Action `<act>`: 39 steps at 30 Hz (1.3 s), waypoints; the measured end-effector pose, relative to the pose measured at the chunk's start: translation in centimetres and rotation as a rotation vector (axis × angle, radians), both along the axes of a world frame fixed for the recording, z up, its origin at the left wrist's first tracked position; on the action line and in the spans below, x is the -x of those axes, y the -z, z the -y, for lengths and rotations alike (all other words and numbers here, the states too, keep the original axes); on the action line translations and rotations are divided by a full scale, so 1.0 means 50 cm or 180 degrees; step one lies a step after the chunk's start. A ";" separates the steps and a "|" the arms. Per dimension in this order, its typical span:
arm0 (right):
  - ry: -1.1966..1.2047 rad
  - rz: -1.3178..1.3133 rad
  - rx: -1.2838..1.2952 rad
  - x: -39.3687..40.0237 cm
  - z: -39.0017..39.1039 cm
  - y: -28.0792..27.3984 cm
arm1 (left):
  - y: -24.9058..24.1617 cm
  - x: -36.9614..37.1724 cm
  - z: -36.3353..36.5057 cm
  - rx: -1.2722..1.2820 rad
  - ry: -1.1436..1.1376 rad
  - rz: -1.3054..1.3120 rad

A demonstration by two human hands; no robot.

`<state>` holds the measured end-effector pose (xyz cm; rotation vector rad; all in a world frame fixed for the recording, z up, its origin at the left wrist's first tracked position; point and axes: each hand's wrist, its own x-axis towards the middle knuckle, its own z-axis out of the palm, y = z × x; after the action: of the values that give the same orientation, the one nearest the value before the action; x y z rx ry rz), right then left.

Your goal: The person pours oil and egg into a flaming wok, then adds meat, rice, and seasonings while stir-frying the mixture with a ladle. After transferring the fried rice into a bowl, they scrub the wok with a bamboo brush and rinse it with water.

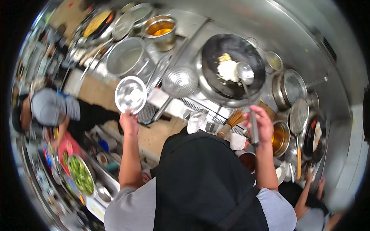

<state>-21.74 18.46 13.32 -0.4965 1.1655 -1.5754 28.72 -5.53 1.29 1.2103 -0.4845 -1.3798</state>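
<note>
Stove (189, 23): steel; floor (92, 86) tan
Ladle (249, 103): lengthwise from us, cup over wok (212, 69)
Left hand (129, 122): fingers clamp bowl (131, 95)
Right hand (263, 124): fingers clamp ladle

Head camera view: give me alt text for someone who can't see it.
A person's right hand holds a long-handled metal ladle over a round black wok containing white food, while the left hand holds a shiny, round metal bowl.

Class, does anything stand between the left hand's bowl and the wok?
Yes: a perforated skimmer lies between the wok and the metal bowl in the left hand. The bowl could probably pass above it, though heights are hard to judge.
</note>
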 end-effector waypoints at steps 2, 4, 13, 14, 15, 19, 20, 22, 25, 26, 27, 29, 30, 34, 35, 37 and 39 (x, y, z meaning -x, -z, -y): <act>0.0243 -0.0041 0.0496 0.016 0.050 -0.033 | 0.057 -0.155 -0.147 -0.0344 -0.0969 0.0078; 0.0139 -0.0772 0.0912 0.056 0.101 -0.043 | 0.095 -0.288 -0.316 -0.0590 -0.1958 0.0183; 0.1370 -0.2253 0.1292 0.221 0.375 -0.052 | 0.270 -0.602 -0.947 -0.2358 -0.2995 0.0728; 0.1702 -0.2783 0.1002 0.226 0.405 -0.087 | 0.248 -0.601 -0.975 -0.2887 -0.2335 0.1294; 0.1908 -0.2911 0.0915 0.220 0.427 -0.132 | 0.228 -0.601 -1.020 -0.3338 -0.1620 0.1896; 0.1836 -0.2233 0.1892 0.160 0.407 -0.296 | 0.202 -0.576 -0.821 -0.4082 0.0663 0.3939; 0.1849 -0.2353 0.1896 0.136 0.383 -0.320 | 0.210 -0.505 -0.739 -0.2927 -0.0282 0.3016; 0.1840 -0.2468 0.1784 0.095 0.378 -0.327 | 0.207 -0.346 -0.493 -0.0659 -0.1888 0.0836; 0.1045 -0.1831 0.1715 0.139 0.459 -0.151 | 0.048 0.050 -0.248 0.0560 0.0194 0.1807; 0.1111 -0.1874 0.1687 0.159 0.460 -0.159 | 0.033 0.141 -0.193 0.0962 0.0955 0.1723; 0.1523 -0.2068 0.1645 0.184 0.464 -0.182 | -0.004 0.232 -0.153 0.1503 0.1570 0.2320; 0.2142 -0.2037 0.1656 0.191 0.449 -0.245 | -0.077 0.382 -0.084 0.2770 0.2708 0.2786; 0.2304 -0.1976 0.1728 0.198 0.441 -0.262 | -0.089 0.451 -0.058 0.3092 0.2871 0.2858; 0.3045 -0.2584 0.1345 0.228 0.460 -0.147 | -0.033 0.617 0.041 0.4172 0.3018 0.3347; 0.2927 -0.1933 0.1246 0.207 0.465 -0.107 | -0.035 0.635 0.055 0.3886 0.3632 0.3701; 0.2513 -0.1691 0.1099 0.154 0.451 -0.151 | -0.044 0.652 0.054 0.3631 0.4245 0.4014; 0.2231 -0.1530 0.0835 0.143 0.428 -0.227 | -0.073 0.624 0.009 0.3886 0.3850 0.3630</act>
<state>-28.88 -2.93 24.67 -0.7124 1.6147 -2.3132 -2.47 -5.97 4.93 0.4168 -2.6861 -0.6983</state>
